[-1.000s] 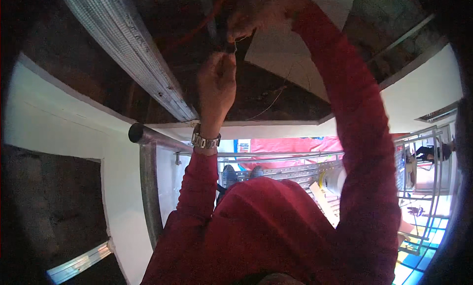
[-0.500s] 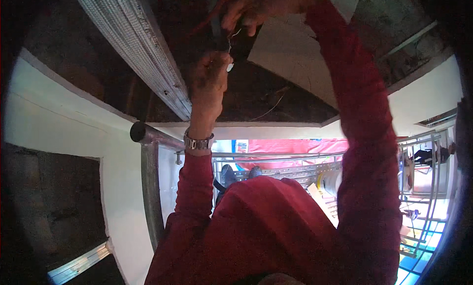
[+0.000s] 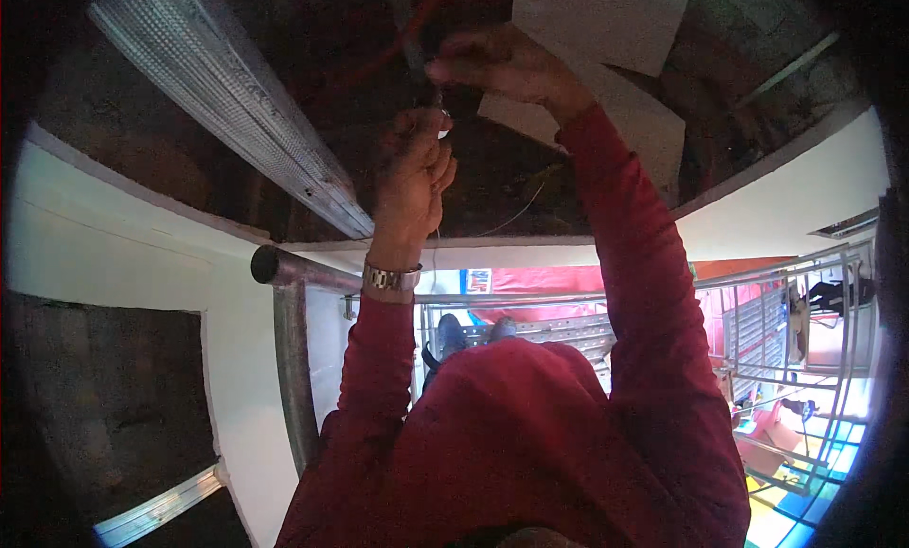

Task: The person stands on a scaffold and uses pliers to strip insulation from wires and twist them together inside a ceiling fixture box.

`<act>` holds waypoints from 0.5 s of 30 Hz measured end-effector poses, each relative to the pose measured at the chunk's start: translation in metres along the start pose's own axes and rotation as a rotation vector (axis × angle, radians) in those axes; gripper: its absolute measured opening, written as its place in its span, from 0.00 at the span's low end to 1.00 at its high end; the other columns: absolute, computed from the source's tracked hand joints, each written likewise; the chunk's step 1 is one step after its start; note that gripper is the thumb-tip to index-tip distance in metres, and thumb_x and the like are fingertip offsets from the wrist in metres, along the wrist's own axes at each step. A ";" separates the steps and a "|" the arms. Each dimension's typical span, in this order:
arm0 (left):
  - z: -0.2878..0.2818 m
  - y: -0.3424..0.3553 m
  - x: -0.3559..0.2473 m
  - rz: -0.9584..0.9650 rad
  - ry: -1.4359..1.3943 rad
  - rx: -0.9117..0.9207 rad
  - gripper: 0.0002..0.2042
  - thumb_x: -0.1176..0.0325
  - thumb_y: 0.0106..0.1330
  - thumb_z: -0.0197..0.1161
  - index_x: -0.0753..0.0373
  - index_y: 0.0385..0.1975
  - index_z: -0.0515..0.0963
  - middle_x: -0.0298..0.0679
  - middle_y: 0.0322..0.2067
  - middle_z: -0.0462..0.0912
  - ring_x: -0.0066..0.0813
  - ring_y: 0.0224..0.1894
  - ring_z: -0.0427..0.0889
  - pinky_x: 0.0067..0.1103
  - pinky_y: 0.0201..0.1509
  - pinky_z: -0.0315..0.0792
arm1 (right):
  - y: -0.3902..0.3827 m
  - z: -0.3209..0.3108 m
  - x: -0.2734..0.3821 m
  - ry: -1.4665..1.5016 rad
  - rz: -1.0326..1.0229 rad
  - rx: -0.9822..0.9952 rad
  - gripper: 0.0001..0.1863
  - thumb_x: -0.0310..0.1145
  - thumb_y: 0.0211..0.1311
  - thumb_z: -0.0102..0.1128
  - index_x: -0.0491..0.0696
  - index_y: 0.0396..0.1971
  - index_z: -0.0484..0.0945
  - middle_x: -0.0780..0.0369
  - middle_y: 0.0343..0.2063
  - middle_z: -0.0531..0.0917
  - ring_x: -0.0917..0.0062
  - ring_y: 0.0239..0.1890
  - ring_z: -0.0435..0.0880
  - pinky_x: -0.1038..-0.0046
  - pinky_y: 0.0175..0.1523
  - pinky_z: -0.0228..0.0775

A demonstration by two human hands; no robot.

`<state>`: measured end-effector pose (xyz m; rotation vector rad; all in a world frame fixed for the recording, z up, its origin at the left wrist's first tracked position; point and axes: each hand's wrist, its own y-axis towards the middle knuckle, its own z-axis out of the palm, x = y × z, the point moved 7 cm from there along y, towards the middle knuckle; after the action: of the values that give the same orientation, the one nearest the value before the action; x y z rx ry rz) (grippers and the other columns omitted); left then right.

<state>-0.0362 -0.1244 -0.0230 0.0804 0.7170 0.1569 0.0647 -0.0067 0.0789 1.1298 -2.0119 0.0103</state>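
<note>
Both my hands are raised into a dark ceiling opening. My left hand (image 3: 413, 174), with a metal watch (image 3: 392, 278) at its wrist, is closed around a small white piece (image 3: 444, 129) that shows at the fingertips. A thin wire (image 3: 438, 96) rises from there toward my right hand (image 3: 511, 70). The right fingers are pinched together at the wire's upper end; the dim light blurs the exact grip. Another thin pale wire (image 3: 525, 207) dangles to the right of my left hand.
A ribbed metal channel (image 3: 237, 94) runs beside my left hand. Pale board pieces (image 3: 606, 103) lie across the opening behind my right arm. A dark pipe (image 3: 294, 349) stands at left. Below are a perforated platform (image 3: 568, 332) and metal railings (image 3: 824, 359).
My right hand has shifted down, showing more of the pale boards, and its forearm has swung left. The wire loop between the hands no longer shows. My left hand still grips the white piece.
</note>
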 end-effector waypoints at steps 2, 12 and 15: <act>0.000 -0.001 -0.006 0.113 0.294 -0.072 0.06 0.66 0.71 0.66 0.62 0.39 0.81 0.26 0.20 0.72 0.13 0.16 0.64 0.17 0.20 0.60 | 0.004 -0.006 0.008 -0.135 -0.065 -0.071 0.18 0.51 0.67 0.67 0.50 0.40 0.89 0.67 0.32 0.85 0.80 0.33 0.80 0.72 0.39 0.73; 0.014 -0.011 -0.032 0.589 1.157 -0.229 0.06 0.65 0.74 0.62 0.60 0.40 0.80 0.29 0.25 0.77 0.19 0.19 0.69 0.18 0.23 0.61 | 0.017 0.005 0.012 -0.201 -0.110 0.108 0.19 0.49 0.70 0.62 0.48 0.45 0.85 0.62 0.39 0.86 0.75 0.42 0.84 0.68 0.50 0.76; 0.001 -0.005 -0.024 0.181 0.365 -0.086 0.08 0.64 0.76 0.59 0.61 0.41 0.80 0.28 0.21 0.71 0.15 0.17 0.63 0.18 0.20 0.57 | -0.030 -0.009 -0.006 0.416 -0.089 -0.436 0.24 0.52 0.73 0.58 0.48 0.54 0.80 0.61 0.48 0.83 0.71 0.49 0.83 0.64 0.55 0.76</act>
<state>-0.0530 -0.1336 -0.0077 0.0343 1.0661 0.3818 0.0937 -0.0172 0.0707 0.8508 -1.4987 -0.2123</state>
